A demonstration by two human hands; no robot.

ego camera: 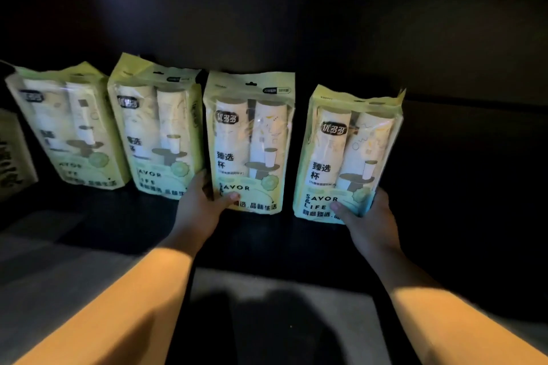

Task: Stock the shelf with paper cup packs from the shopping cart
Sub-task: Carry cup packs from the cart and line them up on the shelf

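Head view: left hand (204, 204) grips the lower left corner of a paper cup pack (249, 142) standing upright on the dark shelf (267, 237). Right hand (367, 216) grips a 2nd pack (347, 154) just right of it. A 3rd pack (160, 130) and a 4th pack (68, 127) stand to its left.

Four pale green plastic packs of stacked white paper cups, each with a clear window, are lining up in a row across the middle of the frame on the dark shelf (459, 175). The far-left pack (68, 127) and the second pack (157, 130) are leaning leftward, just beside each other. The third pack (249, 142) is standing upright, with the left hand (201, 204) gripping its lower left corner. The fourth pack (347, 154) is sitting slightly apart and tilting right, with the right hand (367, 216) gripping its lower right corner.
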